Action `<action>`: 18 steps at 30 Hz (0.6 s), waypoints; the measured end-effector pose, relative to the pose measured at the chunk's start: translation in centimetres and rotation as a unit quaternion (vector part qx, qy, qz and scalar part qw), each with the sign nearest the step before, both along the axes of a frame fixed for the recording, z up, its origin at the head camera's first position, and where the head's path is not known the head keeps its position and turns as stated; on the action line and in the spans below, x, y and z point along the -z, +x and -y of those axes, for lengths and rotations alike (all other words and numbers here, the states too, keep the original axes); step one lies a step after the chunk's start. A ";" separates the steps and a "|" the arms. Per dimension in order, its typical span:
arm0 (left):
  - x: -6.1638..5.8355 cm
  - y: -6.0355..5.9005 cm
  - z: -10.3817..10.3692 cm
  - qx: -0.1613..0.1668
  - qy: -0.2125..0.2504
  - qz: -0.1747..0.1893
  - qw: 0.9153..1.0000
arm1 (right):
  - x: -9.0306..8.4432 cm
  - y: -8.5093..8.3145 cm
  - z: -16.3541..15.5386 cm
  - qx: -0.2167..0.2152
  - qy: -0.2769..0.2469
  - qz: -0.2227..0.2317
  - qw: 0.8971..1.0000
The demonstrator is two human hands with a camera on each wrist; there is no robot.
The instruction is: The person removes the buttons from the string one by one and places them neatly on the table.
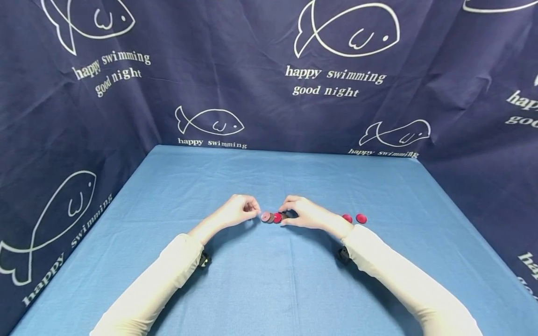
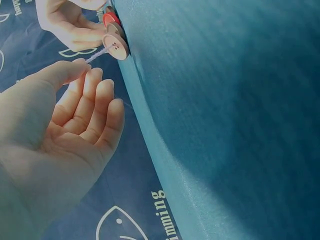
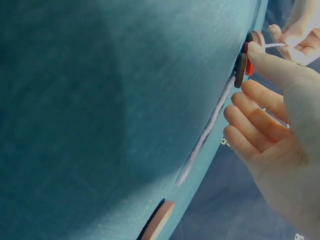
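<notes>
Cream-sleeved forearms converge: left hand point(image 1: 240, 211) pinches the pale yarn's end point(image 2: 95, 56), which runs rightward through red and brown buttons point(image 1: 273, 217) pinched by right hand point(image 1: 303, 213).

Threaded buttons point(image 1: 272, 217) mid-table point(image 1: 269, 289) between both hands, two loose buttons point(image 1: 354, 218) to their right — cloth backdrop point(image 1: 260, 60) behind

A blue-covered table point(image 1: 269, 280) carries a row of threaded buttons point(image 1: 273, 217) and two loose red buttons point(image 1: 354, 218).
</notes>
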State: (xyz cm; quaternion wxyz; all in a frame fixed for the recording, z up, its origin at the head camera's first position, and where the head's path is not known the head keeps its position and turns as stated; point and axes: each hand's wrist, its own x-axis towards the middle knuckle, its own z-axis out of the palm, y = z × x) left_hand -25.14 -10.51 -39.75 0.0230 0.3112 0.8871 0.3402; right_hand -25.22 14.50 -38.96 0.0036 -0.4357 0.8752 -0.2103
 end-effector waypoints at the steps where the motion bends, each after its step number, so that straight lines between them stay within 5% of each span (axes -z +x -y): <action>1: 0.0 0.0 0.0 0.000 -0.001 0.000 1.000 | 0.0 0.0 0.0 0.001 0.003 0.001 1.000; 18: 0.0 0.1 -0.1 0.001 -0.002 -0.003 1.000 | 0.4 0.0 0.2 0.007 0.008 0.015 1.000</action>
